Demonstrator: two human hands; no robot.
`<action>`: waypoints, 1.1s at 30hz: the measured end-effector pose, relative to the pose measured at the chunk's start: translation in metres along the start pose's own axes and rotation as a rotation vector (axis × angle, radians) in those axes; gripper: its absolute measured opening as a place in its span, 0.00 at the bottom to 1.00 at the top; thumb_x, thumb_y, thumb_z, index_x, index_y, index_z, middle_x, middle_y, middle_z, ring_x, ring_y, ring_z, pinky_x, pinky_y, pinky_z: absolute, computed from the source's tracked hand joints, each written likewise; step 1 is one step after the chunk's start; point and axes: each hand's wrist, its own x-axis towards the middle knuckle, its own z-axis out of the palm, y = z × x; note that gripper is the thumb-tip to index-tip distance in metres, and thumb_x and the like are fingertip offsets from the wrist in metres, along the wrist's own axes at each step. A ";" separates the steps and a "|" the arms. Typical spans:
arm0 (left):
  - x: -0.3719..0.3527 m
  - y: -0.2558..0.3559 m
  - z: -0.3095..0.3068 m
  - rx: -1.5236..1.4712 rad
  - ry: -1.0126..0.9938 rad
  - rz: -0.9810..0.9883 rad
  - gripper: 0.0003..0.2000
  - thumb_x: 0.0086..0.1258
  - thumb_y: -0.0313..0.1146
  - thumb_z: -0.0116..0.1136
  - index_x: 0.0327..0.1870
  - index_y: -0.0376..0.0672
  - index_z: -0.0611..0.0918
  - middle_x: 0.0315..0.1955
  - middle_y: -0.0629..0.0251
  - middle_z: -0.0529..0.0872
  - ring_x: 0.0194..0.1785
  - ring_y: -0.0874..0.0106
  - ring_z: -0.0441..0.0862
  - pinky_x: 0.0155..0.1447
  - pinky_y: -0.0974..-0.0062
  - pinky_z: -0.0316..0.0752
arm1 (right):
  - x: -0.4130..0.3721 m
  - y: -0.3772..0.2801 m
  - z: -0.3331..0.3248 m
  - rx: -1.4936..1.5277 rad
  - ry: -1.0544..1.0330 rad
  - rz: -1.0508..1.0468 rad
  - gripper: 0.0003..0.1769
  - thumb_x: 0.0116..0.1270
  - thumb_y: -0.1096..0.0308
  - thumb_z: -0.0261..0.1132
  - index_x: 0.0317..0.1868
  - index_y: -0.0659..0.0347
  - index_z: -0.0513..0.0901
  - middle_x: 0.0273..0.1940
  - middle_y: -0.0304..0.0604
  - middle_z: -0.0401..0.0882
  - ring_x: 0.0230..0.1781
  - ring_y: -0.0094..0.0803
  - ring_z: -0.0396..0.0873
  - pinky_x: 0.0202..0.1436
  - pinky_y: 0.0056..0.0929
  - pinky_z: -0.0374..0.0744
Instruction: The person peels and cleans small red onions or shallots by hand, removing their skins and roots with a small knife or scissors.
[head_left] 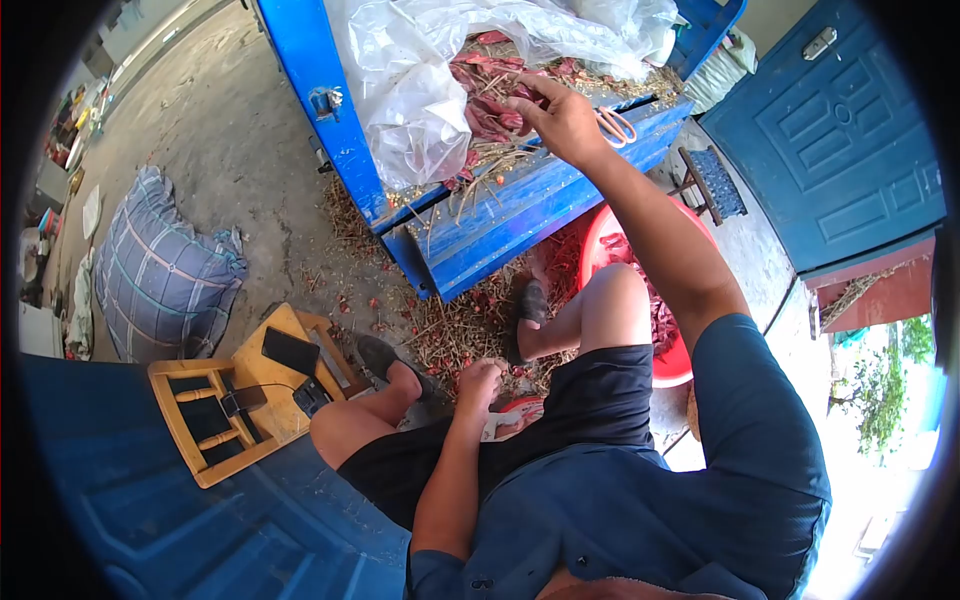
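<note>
My right hand (562,120) reaches forward into a heap of dried red chilies (490,95) with stalks, piled on a blue cart (520,205). Its fingertips pinch one of the chilies. Orange-handled scissors (617,126) lie right beside that wrist on the cart's edge. A clear plastic sheet (420,90) is folded back over the heap. My left hand (482,383) hangs curled between my knees, just above a small red and white thing (512,415); I cannot see anything inside it. A red basin (610,235) with chilies stands behind my right knee.
Stalks and loose chilies litter the ground (450,325) under the cart. At the left a low wooden stool (240,400) carries a black phone (290,350) and a cable. A checked sack (160,280) lies beyond it. A small stool (712,182) and a blue door (840,130) are at the right.
</note>
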 end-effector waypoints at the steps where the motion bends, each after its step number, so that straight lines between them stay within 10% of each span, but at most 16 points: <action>1: 0.001 -0.001 0.003 0.009 -0.011 0.001 0.06 0.68 0.27 0.51 0.38 0.41 0.81 0.16 0.81 0.68 0.15 0.88 0.60 0.18 0.85 0.51 | -0.011 -0.004 -0.007 -0.007 0.012 0.002 0.20 0.70 0.56 0.66 0.57 0.57 0.82 0.39 0.45 0.87 0.31 0.32 0.86 0.39 0.31 0.80; 4: 0.002 -0.006 0.007 0.023 -0.030 0.003 0.06 0.68 0.27 0.50 0.37 0.41 0.82 0.16 0.81 0.68 0.15 0.88 0.59 0.17 0.85 0.50 | -0.062 -0.020 -0.022 0.476 -0.006 0.048 0.15 0.78 0.61 0.59 0.47 0.67 0.81 0.30 0.35 0.79 0.30 0.21 0.80 0.32 0.24 0.75; 7: 0.000 -0.011 0.006 0.058 -0.034 0.050 0.07 0.68 0.26 0.49 0.36 0.41 0.82 0.15 0.81 0.67 0.14 0.88 0.59 0.17 0.85 0.50 | -0.146 -0.033 -0.016 0.623 -0.172 0.542 0.17 0.72 0.52 0.63 0.46 0.57 0.84 0.32 0.30 0.83 0.30 0.18 0.78 0.30 0.20 0.72; 11: -0.007 -0.006 0.001 0.041 -0.032 0.038 0.06 0.69 0.28 0.52 0.35 0.40 0.82 0.17 0.80 0.70 0.16 0.87 0.63 0.19 0.85 0.54 | -0.286 0.016 0.051 0.669 -0.914 0.851 0.16 0.68 0.61 0.69 0.52 0.60 0.85 0.36 0.34 0.85 0.34 0.21 0.82 0.36 0.21 0.80; 16: -0.047 0.013 0.023 -0.070 0.065 -0.006 0.07 0.69 0.32 0.54 0.34 0.40 0.81 0.22 0.72 0.77 0.24 0.80 0.73 0.26 0.78 0.66 | -0.353 -0.017 0.092 0.872 -1.154 0.760 0.14 0.65 0.69 0.72 0.49 0.63 0.86 0.42 0.36 0.87 0.43 0.23 0.83 0.47 0.24 0.81; 21: -0.007 -0.016 -0.031 0.043 0.038 0.226 0.07 0.69 0.31 0.52 0.34 0.40 0.81 0.29 0.67 0.81 0.32 0.75 0.80 0.36 0.75 0.74 | -0.345 -0.034 0.100 0.759 -0.989 0.177 0.12 0.62 0.70 0.73 0.46 0.62 0.87 0.44 0.38 0.87 0.44 0.27 0.84 0.50 0.27 0.80; 23: 0.007 -0.027 -0.056 0.685 0.046 0.773 0.07 0.69 0.30 0.52 0.36 0.39 0.82 0.31 0.67 0.82 0.34 0.75 0.81 0.40 0.77 0.76 | -0.344 -0.039 0.101 0.733 -0.932 0.015 0.12 0.60 0.69 0.73 0.45 0.60 0.88 0.45 0.39 0.87 0.45 0.31 0.84 0.51 0.29 0.80; 26: -0.004 -0.023 -0.052 -0.093 0.140 0.188 0.08 0.70 0.30 0.51 0.38 0.39 0.83 0.34 0.65 0.84 0.36 0.74 0.82 0.41 0.75 0.77 | -0.348 -0.044 0.107 0.422 -0.715 -0.167 0.15 0.55 0.65 0.75 0.44 0.56 0.88 0.46 0.41 0.87 0.47 0.38 0.82 0.52 0.37 0.79; 33: 0.011 -0.036 -0.059 -0.197 0.235 0.097 0.11 0.72 0.33 0.48 0.42 0.37 0.82 0.36 0.62 0.85 0.39 0.70 0.85 0.43 0.71 0.79 | -0.369 -0.029 0.145 0.312 -0.381 0.049 0.13 0.53 0.61 0.73 0.37 0.57 0.88 0.42 0.43 0.85 0.48 0.44 0.80 0.56 0.41 0.76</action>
